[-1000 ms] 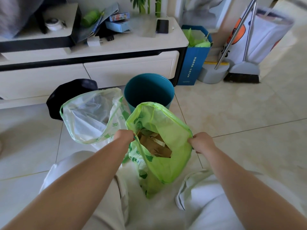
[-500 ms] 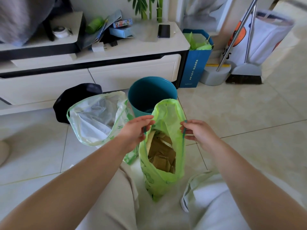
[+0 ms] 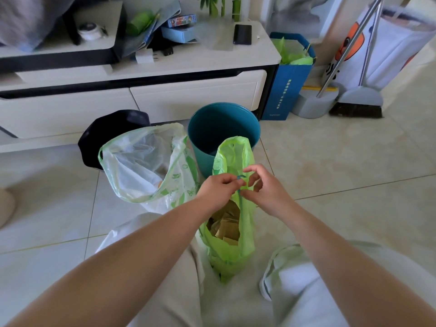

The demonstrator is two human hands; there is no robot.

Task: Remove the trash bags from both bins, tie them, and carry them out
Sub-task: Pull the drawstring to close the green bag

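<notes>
Pale floor tiles carry a green trash bag [image 3: 232, 234] standing upright at frame centre, below a teal bin [image 3: 223, 131]. Left hand [image 3: 218, 188] and right hand [image 3: 264, 190] meet at its mouth, both pinching its drawstring [image 3: 240, 182]; neither is nearer.

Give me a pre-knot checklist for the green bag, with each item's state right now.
1. Both bags out of bins: ok; teal bin looks empty.
2. Left hand and right hand meet at the green bag mouth: ok.
3. Blue drawstring pinched: ok.
4. Mouth fully closed: not ok; brown paper shows.
5. Knot formed: not ok.
6. White bag tied: not ok, open.
</notes>
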